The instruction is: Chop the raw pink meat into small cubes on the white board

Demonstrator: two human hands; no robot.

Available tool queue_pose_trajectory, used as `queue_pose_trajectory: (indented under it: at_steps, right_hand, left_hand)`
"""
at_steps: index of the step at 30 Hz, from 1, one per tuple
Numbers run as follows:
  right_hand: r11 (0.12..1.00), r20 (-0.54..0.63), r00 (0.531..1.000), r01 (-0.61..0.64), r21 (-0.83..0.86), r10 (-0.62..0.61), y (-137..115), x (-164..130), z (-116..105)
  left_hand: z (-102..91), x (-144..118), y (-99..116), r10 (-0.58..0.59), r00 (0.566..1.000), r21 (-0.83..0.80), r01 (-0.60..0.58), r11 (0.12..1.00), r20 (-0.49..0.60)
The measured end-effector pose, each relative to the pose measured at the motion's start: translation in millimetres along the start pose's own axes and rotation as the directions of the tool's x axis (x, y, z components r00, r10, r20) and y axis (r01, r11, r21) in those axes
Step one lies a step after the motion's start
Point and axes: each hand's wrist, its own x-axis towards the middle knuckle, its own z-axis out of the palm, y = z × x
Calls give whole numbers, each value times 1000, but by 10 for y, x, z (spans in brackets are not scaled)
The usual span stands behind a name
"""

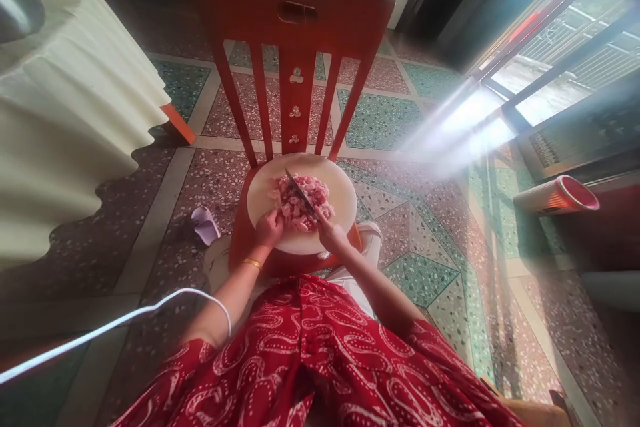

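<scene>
A round, pale cutting board [345, 193] rests on the seat of a red wooden chair [295, 20]. Chopped pink raw meat [300, 217] is heaped on its middle. My right hand [331, 232] grips a knife [299, 188], whose dark blade slants across the heap toward the far left. At the near left edge of the meat is my left hand [270, 228], its fingers curled together against the pieces. Whether a piece is pinched in those fingers is hidden.
A table with a cream cloth [90, 113] stands at left. A purple slipper [205, 225] lies on the tiled floor. A white cable [125, 317] crosses my left forearm. At right are a red-rimmed bin [557, 197] and a bright glazed doorway.
</scene>
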Motion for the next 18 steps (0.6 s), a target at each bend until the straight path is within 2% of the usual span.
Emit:
queue_pose_trajectory:
  at_steps: [1, 3, 6, 8, 9, 11, 14, 16, 18]
  right_hand:
    - [1000, 50, 998, -29, -7, 29, 23, -15, 14]
    - [999, 48, 998, -43, 25, 42, 19, -62, -88]
    - [996, -106, 994, 11, 84, -2, -75, -89, -362]
    - [994, -210, 977, 47, 99, -25, -110, -37, -409]
    - [993, -228, 973, 57, 100, -33, -100, 3, -366]
    - [996, -173, 985, 41, 84, -26, -31, 80, -190]
    - [998, 37, 997, -61, -4, 61, 87, 123, 9]
    - [996, 70, 994, -79, -33, 81, 91, 88, -54]
    - [999, 7, 999, -47, -2, 47, 19, 28, -234]
  left_hand:
    - [-11, 1, 2, -1, 1000, -2, 1, 1000, 15]
    - [-24, 5, 8, -11, 999, 1, 11, 1000, 34]
    - [-10, 6, 12, -12, 1000, 12, 12, 1000, 10]
    - [9, 3, 8, -2, 1000, 22, 3, 1000, -20]
    - [15, 0, 6, 5, 1000, 27, -4, 1000, -22]
    - [16, -4, 2, 0, 1000, 41, 0, 999, -13]
    - [-3, -3, 3, -13, 1000, 43, 12, 999, 12]
    - [-10, 2, 4, -12, 1000, 25, 11, 1000, 28]
    - [-4, 7, 4, -5, 1000, 21, 4, 1000, 23]
